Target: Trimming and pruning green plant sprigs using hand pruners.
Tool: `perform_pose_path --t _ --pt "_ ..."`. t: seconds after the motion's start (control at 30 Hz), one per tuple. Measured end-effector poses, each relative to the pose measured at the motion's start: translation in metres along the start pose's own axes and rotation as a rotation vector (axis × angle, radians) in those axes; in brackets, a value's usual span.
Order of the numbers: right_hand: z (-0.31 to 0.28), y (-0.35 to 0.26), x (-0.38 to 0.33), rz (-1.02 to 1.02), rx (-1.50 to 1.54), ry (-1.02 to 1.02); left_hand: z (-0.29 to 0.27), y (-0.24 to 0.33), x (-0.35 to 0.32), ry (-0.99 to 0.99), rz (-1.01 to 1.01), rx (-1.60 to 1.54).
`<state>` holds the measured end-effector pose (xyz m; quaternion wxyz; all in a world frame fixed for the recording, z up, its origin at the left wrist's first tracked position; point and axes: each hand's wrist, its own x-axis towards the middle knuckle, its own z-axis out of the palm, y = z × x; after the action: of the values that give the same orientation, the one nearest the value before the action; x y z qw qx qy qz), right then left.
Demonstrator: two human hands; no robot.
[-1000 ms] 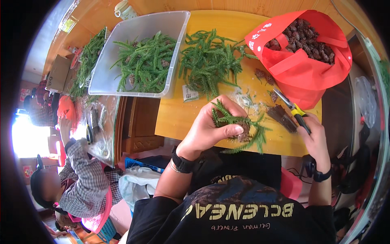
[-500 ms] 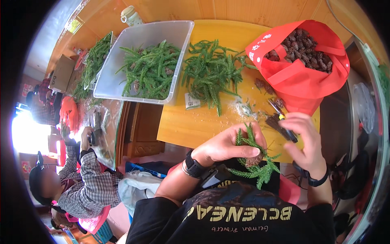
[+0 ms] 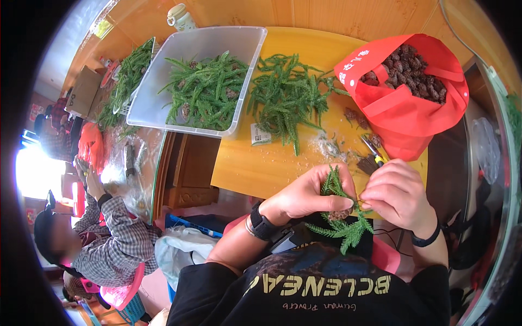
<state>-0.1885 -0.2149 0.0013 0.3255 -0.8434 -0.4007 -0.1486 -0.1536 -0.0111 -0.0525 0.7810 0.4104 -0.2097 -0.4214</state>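
My left hand (image 3: 302, 196) pinches a green artificial sprig (image 3: 348, 234) with a brown pine cone (image 3: 339, 214) against it, held in front of my chest. Close beside it, my right hand (image 3: 399, 194) has its thumb and fingers pressed together at the sprig's right side. Whatever is between those fingertips is too small to make out. Just beyond the right hand lie a cutting tool with yellow-and-black handles (image 3: 375, 146) and a bundle of thin dark brown strands (image 3: 367, 164), both partly hidden by it.
On the yellow table (image 3: 239, 168) lies a heap of green sprigs (image 3: 285, 98). Left of it stands a clear plastic bin (image 3: 147, 111) with sprigs and cones; at right, a red bag (image 3: 402, 117) full of pine cones. Loose cones (image 3: 356, 117) lie nearby. A co-worker (image 3: 117, 233) sits at left.
My right hand has moved left from beside the tool to the sprig, and its spread fingers have closed. The left hand keeps its hold on the sprig and cone.
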Motion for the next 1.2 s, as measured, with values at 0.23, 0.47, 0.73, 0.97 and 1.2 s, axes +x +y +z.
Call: perform_pose_path --t 0.23,0.47,0.73,0.97,1.2 --pt "0.003 -0.001 -0.005 0.354 0.018 -0.022 0.011 0.004 0.004 0.120 0.575 1.159" --pt "-0.001 -0.005 0.002 0.318 0.216 -0.003 0.003 0.006 0.001 0.114 0.187 0.264" --pt "-0.006 -0.001 0.006 -0.005 -0.055 -0.027 -0.006 0.002 -0.001 0.011 0.147 0.097" --pt "-0.006 0.001 0.009 -0.095 -0.098 0.012 -0.001 0.002 -0.003 0.055 0.049 0.003" --pt "-0.008 -0.004 0.011 0.158 -0.190 -0.047 0.011 0.008 0.002 0.208 0.555 1.034"
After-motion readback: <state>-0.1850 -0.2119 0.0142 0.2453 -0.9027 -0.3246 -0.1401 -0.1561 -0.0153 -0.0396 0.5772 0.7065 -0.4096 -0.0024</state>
